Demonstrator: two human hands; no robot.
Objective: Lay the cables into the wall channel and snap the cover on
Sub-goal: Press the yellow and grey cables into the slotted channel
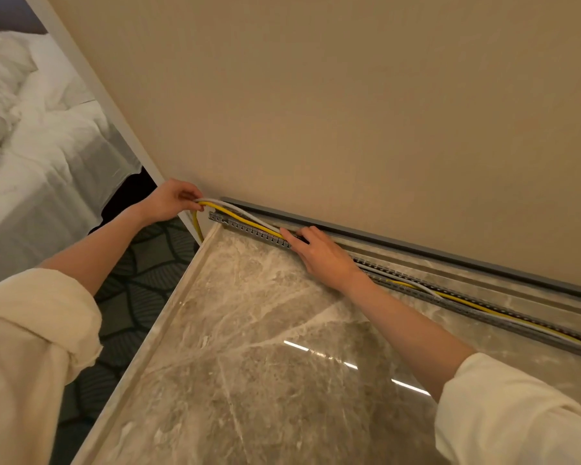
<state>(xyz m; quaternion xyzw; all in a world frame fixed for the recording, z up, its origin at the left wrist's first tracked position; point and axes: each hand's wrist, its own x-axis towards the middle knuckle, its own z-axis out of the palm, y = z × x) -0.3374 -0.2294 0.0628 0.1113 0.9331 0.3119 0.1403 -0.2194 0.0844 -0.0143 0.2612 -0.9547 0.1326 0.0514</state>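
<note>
Left hand [171,199] pinches our yellow and white cables [239,214] at the channel's [249,229] end, right hand [319,253] presses them flat-fingered into it, running rightward along the wall.

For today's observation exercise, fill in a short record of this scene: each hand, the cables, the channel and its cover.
left hand: left hand grips the yellow cable and white cable at the channel's end
right hand: right hand presses the cables into the slotted channel
cables: right stretch lies in the channel, left stretch raised
cover: grey cover lies along the wall, not on
surface: marble top
</note>
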